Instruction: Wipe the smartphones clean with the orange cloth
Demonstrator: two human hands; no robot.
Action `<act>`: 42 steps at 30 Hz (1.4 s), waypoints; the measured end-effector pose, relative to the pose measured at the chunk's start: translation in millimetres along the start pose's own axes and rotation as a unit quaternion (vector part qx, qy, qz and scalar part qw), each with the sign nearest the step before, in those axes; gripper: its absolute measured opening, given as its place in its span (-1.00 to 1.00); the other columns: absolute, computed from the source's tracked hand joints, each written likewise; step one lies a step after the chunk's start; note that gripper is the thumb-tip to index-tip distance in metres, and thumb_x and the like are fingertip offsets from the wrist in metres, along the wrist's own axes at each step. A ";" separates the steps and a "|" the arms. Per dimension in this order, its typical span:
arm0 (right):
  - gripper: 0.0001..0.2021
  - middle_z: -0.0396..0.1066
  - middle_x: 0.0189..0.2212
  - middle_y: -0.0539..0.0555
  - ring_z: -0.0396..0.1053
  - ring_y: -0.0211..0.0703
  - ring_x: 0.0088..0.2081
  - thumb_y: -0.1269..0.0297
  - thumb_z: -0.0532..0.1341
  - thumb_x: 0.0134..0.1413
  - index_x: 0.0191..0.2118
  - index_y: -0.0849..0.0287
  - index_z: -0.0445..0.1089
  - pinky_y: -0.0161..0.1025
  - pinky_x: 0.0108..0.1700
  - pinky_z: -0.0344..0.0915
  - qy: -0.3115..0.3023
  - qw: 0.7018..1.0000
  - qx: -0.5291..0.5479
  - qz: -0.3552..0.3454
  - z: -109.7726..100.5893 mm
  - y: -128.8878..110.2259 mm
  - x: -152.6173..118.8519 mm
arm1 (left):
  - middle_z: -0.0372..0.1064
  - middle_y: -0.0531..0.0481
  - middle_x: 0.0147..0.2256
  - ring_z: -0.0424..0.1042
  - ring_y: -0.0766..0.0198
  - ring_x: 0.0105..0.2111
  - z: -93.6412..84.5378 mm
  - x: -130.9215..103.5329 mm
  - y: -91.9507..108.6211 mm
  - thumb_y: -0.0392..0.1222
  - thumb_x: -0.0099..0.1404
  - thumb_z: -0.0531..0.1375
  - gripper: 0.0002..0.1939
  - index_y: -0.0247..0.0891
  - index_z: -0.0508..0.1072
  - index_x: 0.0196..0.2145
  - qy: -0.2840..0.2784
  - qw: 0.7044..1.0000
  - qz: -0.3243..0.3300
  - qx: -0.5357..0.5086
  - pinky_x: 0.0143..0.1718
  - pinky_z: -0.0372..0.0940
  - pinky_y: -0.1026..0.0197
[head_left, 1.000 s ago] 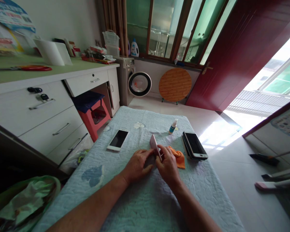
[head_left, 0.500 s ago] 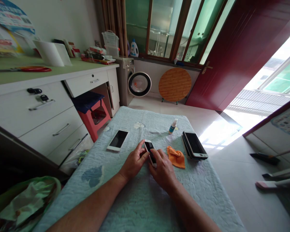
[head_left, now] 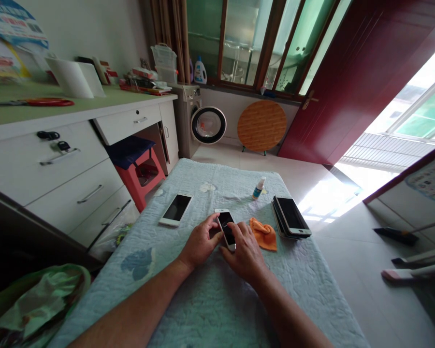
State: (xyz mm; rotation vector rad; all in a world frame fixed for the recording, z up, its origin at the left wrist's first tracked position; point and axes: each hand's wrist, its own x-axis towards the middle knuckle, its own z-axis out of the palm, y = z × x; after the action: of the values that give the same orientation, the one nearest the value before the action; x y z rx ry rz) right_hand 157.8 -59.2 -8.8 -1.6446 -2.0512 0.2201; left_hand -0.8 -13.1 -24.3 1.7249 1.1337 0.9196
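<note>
A white smartphone (head_left: 225, 223) with a dark screen lies near the middle of the cloth-covered surface. My left hand (head_left: 202, 241) grips its left edge, fingertips by the upper corner and thumb lower down. Over its right side is my right hand (head_left: 244, 253), with a finger reaching onto the screen and the thumb apart near the bottom end. An orange cloth (head_left: 264, 235) lies crumpled just right of that hand. Further right sits a stack of phones (head_left: 293, 217), a white-framed one on top. Another white phone (head_left: 176, 210) rests face up to the left.
A small spray bottle (head_left: 258, 188) stands on the pale blue quilted cover (head_left: 210, 299). Left of it are white drawers (head_left: 76, 188), a red stool (head_left: 139, 174) and a bin (head_left: 85, 280). A washing machine (head_left: 186, 116) with its door ajar stands behind.
The phone between my hands now shows more of its screen, tilted slightly more toward me. My right hand has shifted a little, its finger still on the screen.
</note>
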 end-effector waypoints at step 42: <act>-0.53 0.31 -0.13 0.21 0.20 0.09 -0.04 0.20 0.24 -0.04 0.04 0.20 0.30 -0.06 0.00 0.16 0.026 0.991 -0.060 0.121 9.0 10.4 6.0 | 0.50 -0.04 -0.20 0.49 0.20 -0.15 3.3 -0.7 -1.6 -0.34 0.18 0.21 -0.61 -0.21 0.42 -0.01 0.017 0.995 0.047 0.091 -0.02 0.34 0.13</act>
State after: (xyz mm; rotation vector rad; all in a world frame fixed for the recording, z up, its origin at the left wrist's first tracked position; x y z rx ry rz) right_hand 161.7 -49.2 -19.3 -1.9517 -1.8568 0.1364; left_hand 1.4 -14.2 -27.0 1.9310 1.1965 0.9298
